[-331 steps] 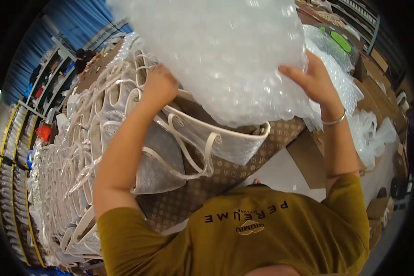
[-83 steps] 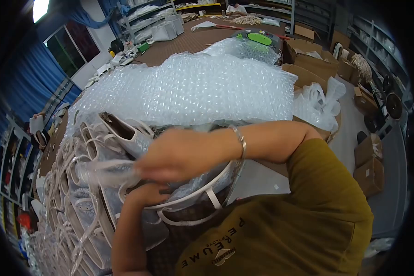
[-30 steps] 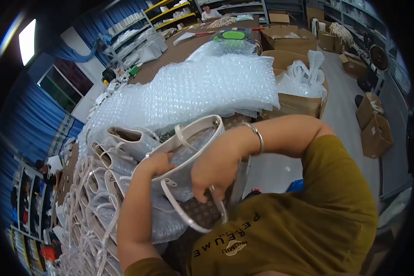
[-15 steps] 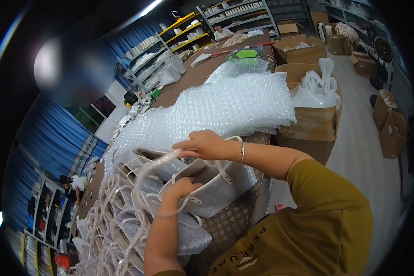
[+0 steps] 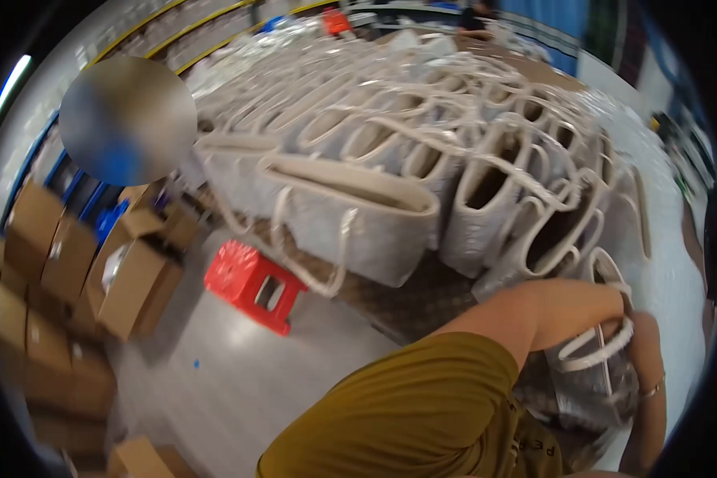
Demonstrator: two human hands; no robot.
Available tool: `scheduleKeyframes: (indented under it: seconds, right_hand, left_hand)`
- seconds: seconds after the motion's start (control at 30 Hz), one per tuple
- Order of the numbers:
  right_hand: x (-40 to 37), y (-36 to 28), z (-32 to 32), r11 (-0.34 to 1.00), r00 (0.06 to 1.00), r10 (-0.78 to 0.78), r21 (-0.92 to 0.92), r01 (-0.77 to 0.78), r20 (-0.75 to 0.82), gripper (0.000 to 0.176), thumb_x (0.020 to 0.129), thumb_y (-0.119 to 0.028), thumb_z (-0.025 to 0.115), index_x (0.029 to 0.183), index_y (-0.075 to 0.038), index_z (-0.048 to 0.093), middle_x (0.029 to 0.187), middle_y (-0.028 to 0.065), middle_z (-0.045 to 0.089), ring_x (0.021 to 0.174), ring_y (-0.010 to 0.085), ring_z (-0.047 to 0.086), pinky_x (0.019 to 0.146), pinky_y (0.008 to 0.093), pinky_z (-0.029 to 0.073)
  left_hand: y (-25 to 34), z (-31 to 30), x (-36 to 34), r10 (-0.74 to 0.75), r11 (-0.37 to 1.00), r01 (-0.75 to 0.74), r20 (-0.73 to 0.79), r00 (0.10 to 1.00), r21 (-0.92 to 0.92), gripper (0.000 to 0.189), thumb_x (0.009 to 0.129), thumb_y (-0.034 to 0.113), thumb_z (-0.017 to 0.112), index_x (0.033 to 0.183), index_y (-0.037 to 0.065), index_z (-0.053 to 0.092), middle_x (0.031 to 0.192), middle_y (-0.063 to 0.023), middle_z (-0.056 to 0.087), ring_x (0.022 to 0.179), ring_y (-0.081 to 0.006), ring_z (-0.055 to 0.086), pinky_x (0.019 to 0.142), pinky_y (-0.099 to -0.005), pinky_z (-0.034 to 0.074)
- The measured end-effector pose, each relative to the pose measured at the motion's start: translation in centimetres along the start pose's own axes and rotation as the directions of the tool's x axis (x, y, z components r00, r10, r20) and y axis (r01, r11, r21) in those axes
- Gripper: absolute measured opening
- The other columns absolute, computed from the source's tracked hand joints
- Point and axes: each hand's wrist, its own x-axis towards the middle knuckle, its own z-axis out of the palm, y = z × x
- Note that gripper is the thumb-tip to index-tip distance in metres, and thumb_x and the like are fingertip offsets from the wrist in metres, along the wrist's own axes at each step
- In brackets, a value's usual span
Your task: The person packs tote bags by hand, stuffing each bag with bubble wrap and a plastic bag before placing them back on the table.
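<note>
Bag (image 5: 588, 387): was at the lower right, close to the shirt front, at the near side of the counter (image 5: 422, 301), with pale handles arched over an opening. Reached toward it with the left hand (image 5: 620, 304) from the side nearer the stool; reached in from the far side with the right hand (image 5: 644, 338), bracelet (image 5: 654, 387) at the wrist. Met both hands around the upper handle, too blurred and overlapped to tell whether clenched on it or released, for either grip.

Saw close-packed rows of pale, open-topped bags (image 5: 350, 211) across the counter, handles tangled, with straps hanging down at the front. Saw bubble wrap (image 5: 653, 215) along the right side, a red stool (image 5: 251, 279) on the grey floor (image 5: 215, 382), and cardboard boxes (image 5: 64, 263) stacked at the left. Made out a person (image 5: 476, 20) beyond the rows, near a blue curtain (image 5: 543, 24).
</note>
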Motion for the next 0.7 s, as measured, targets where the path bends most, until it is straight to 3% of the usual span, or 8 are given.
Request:
scheduleKeyframes:
  seconds: [0.23,0.33,0.37,0.43,0.47,0.5,0.57,0.7]
  right_hand:
    - [0.0,1.9,2.9,0.988,0.996,0.092,-0.123,-0.09,0.01,0.017,0.069,-0.017,0.062,0.067,0.0,0.059,0.066,0.019,0.058,0.069,0.0376,0.057,0.061,0.042,0.046]
    - [0.6,6.1,7.4,0.933,0.954,-0.173,0.271,0.238,-0.244,0.021,0.07,-0.02,0.064,0.08,-0.001,0.063,0.075,0.0167,0.061,0.075,0.0346,0.06,0.067,0.0394,0.049]
    - [-0.7,11.9,16.7,0.888,0.939,0.179,0.458,-0.026,-0.293,0.031,0.08,-0.027,0.055,0.097,-0.002,0.06,0.088,0.0146,0.063,0.081,0.0267,0.061,0.07,0.0332,0.048]
    - [-0.2,5.9,7.4,0.926,0.919,0.372,0.119,-0.358,-0.132,0.035,0.081,-0.024,0.056,0.108,-0.001,0.055,0.099,0.0132,0.062,0.085,0.0249,0.06,0.075,0.0335,0.048]
    - [-1.2,-1.3,-1.6,0.759,0.991,0.075,0.638,-0.129,0.111,0.036,0.079,-0.02,0.058,0.111,-0.002,0.054,0.102,0.0156,0.061,0.091,0.0278,0.06,0.08,0.0372,0.047]
    - [-1.2,0.8,1.9,0.854,0.995,-0.043,0.513,0.084,-0.092,0.032,0.08,-0.019,0.056,0.107,-0.003,0.056,0.096,0.0189,0.061,0.087,0.0321,0.06,0.076,0.0396,0.047]
    - [-1.1,0.8,0.6,0.954,0.974,-0.096,0.298,0.031,0.206,0.021,0.076,-0.012,0.054,0.093,0.0,0.059,0.079,0.0193,0.061,0.074,0.0354,0.059,0.066,0.0393,0.047]
    - [0.2,0.0,0.2,0.918,0.831,-0.143,0.385,-0.091,0.537,0.014,0.074,-0.011,0.056,0.079,0.0,0.063,0.077,0.0178,0.062,0.072,0.0323,0.06,0.062,0.0377,0.046]
  left_hand:
    - [-1.2,-0.3,-4.7,-0.018,1.0,0.015,-0.125,0.992,-0.024,0.031,0.072,0.03,0.06,0.095,0.009,0.066,0.095,-0.015,0.063,0.088,-0.0282,0.061,0.078,-0.0429,0.046]
    - [0.1,-0.3,-3.2,0.063,0.998,-0.059,-0.122,0.991,0.037,0.031,0.071,0.029,0.061,0.096,0.011,0.066,0.095,-0.0144,0.063,0.089,-0.028,0.061,0.078,-0.0439,0.046]
    - [0.8,-0.5,-1.3,0.156,0.986,-0.15,-0.079,0.985,0.076,0.031,0.07,0.029,0.061,0.096,0.011,0.066,0.096,-0.0141,0.063,0.089,-0.028,0.061,0.077,-0.0442,0.046]
    - [6.6,3.0,1.9,0.25,0.959,-0.255,0.056,0.967,0.119,0.028,0.072,0.026,0.06,0.094,0.011,0.066,0.095,-0.0137,0.064,0.089,-0.028,0.061,0.076,-0.0422,0.046]
    - [5.5,1.8,1.0,0.217,0.964,-0.234,0.134,0.967,0.129,0.024,0.075,0.024,0.059,0.093,0.01,0.066,0.093,-0.0135,0.064,0.089,-0.0281,0.06,0.075,-0.0399,0.047]
    - [4.2,2.7,2.2,0.399,0.904,-0.41,0.104,0.911,0.117,0.028,0.077,0.027,0.058,0.098,0.01,0.065,0.097,-0.0131,0.063,0.092,-0.0261,0.059,0.077,-0.0368,0.047]
    - [2.9,3.6,0.6,0.824,0.555,-0.809,-0.004,0.566,-0.194,0.039,0.086,0.035,0.048,0.112,0.007,0.057,0.105,-0.0099,0.061,0.096,-0.0223,0.057,0.08,-0.032,0.045]
    - [4.1,4.9,2.9,0.658,0.713,-0.683,0.184,0.73,0.157,0.039,0.091,0.033,0.037,0.094,0.001,0.058,0.09,-0.0173,0.06,0.086,-0.0329,0.056,0.079,-0.0377,0.043]
